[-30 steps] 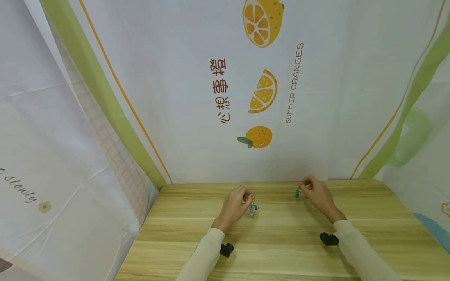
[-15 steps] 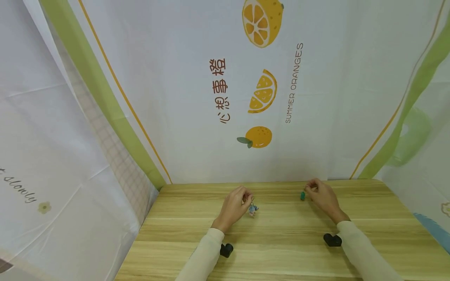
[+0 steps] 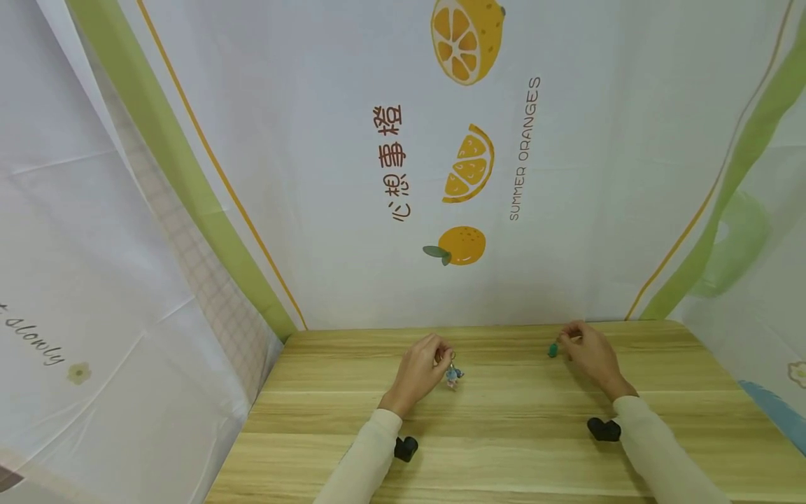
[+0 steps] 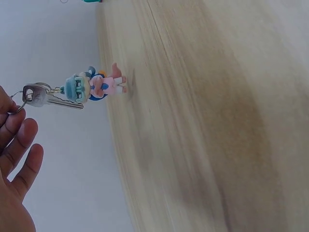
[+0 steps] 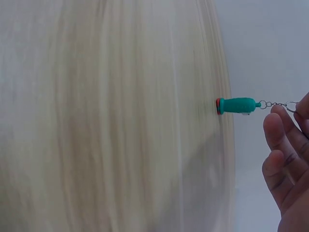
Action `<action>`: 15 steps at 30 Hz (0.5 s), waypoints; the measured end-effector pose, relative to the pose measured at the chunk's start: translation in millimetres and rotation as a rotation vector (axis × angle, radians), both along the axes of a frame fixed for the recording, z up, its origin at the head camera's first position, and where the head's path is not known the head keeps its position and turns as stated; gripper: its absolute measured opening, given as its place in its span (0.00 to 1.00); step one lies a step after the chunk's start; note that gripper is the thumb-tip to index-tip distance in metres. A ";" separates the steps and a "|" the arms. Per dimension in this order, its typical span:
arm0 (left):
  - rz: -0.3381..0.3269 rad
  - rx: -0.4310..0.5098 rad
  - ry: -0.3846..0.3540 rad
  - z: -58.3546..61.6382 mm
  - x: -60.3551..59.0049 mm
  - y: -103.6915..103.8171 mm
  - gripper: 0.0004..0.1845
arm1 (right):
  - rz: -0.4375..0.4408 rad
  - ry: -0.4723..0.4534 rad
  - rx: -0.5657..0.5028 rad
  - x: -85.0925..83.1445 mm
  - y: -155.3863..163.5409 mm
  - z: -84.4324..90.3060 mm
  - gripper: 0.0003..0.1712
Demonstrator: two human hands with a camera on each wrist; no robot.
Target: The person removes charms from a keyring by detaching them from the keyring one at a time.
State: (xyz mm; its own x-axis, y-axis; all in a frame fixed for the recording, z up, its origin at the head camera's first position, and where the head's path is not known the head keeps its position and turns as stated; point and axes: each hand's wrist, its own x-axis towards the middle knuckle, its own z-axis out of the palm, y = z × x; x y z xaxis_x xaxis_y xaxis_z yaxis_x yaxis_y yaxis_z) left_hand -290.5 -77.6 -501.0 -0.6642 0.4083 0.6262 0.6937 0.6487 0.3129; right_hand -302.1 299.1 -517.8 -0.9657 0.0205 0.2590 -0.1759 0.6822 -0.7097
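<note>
In the head view my left hand pinches a key ring above the table, left of centre. From that ring hang a metal key and a small figurine charm with a light blue head and pink body, clear in the left wrist view. Farther right, my right hand pinches the ring of a green keychain, which dangles from a short metal chain. Its base end shows red in the right wrist view. The hands are well apart, each over the far half of the table.
A light wooden table lies under both hands. Behind its far edge hangs a white cloth printed with oranges; more cloth hangs at left and right. Black wrist devices sit below the sleeves.
My right hand has moved to the right, carrying the green keychain away from the left hand. The keychain has turned a little on its chain. My left hand stays where it was.
</note>
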 end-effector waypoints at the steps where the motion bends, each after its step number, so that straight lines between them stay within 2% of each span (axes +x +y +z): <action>1: 0.000 -0.002 0.001 0.1 -0.2 0.0 0.04 | -0.006 -0.003 0.003 0.0 1.5 0.0 0.21; 15: -0.006 -0.004 -0.004 1.0 0.3 0.6 0.03 | -0.059 -0.028 0.019 4.5 20.9 -5.0 0.20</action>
State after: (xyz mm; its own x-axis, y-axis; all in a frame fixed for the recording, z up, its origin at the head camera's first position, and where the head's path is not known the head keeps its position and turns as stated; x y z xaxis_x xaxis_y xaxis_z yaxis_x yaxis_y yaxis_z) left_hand -290.2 -76.9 -500.0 -0.6645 0.4147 0.6217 0.6962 0.6459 0.3134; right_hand -297.6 320.0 -522.8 -0.9697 0.0732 0.2332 -0.1154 0.7041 -0.7007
